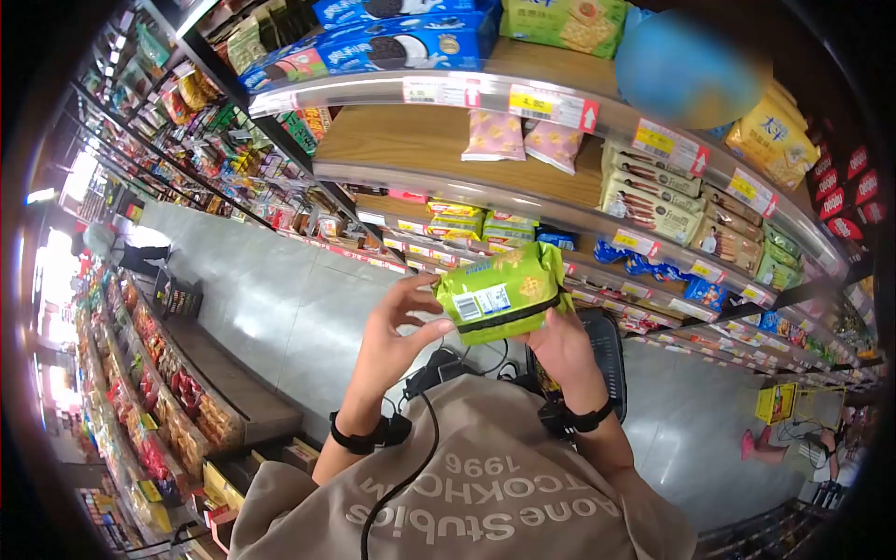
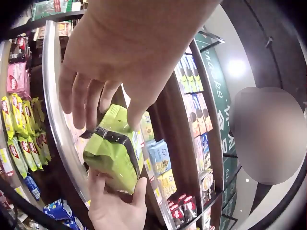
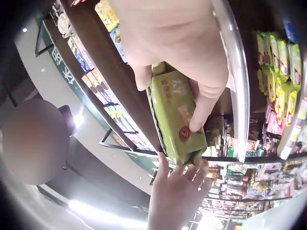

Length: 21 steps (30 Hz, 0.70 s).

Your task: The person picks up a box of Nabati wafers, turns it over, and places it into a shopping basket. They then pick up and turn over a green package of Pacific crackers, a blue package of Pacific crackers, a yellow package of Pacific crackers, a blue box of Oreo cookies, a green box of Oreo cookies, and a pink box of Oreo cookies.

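Note:
A green cracker packet (image 1: 521, 280) with a white barcode label and a black strip along its side is in front of my chest. My right hand (image 1: 566, 351) grips its right end, thumb on one side and fingers on the other, as the right wrist view shows. At the opposite end is my left hand (image 1: 397, 322), fingers spread and fairly straight, fingertips and thumb right at the packet's corners. From the left wrist view the packet (image 2: 103, 155) shows its folded end and black strip, with my right hand (image 2: 117, 206) beneath it.
Curved snack shelves (image 1: 401, 140) stand ahead, with pink bags (image 1: 495, 137), blue cookie boxes (image 1: 392, 51) and cream packs (image 1: 653, 201). A dark basket (image 1: 602, 359) is below my right hand. Another shelf row (image 1: 159, 373) runs along the left. A person (image 1: 812, 448) is at the right.

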Available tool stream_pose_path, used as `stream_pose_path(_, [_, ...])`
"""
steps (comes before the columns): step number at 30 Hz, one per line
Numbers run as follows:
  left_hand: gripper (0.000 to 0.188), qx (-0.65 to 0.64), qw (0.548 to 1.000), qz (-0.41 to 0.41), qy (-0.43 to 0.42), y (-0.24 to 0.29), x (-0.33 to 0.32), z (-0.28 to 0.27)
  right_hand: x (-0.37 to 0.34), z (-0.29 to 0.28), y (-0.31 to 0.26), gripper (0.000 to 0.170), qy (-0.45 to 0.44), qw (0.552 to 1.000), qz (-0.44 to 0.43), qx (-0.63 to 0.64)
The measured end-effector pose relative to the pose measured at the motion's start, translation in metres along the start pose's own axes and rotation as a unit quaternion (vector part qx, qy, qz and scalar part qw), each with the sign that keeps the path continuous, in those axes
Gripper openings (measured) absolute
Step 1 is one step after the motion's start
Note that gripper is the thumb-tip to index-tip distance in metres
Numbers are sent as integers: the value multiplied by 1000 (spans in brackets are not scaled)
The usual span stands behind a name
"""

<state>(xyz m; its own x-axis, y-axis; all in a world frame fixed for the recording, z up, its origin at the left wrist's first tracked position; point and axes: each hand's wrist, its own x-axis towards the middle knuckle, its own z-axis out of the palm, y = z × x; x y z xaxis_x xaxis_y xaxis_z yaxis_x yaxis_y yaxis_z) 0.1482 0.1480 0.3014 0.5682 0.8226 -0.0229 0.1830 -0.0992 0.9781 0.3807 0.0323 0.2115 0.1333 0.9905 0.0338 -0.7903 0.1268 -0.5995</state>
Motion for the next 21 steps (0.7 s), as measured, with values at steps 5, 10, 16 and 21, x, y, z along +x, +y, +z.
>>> stream_pose_path(5, [38, -130, 990, -44, -12, -18, -9, -16, 8, 22, 14, 62, 8, 997, 47, 55])
stream_pose_path(10, [21, -135, 983, -84, -88, -27, -20, -26, 4, 14, 13, 68, -19, 993, 103, 62])
stream_pose_path(16, [19, -145, 986, -70, -51, -21, -22, -24, 3, 33, -12, 66, 25, 990, 83, -107])
stream_pose_path(21, [15, -147, 987, -49, -44, -33, -23, -21, -2, 21, -14, 62, 57, 975, 64, -204])
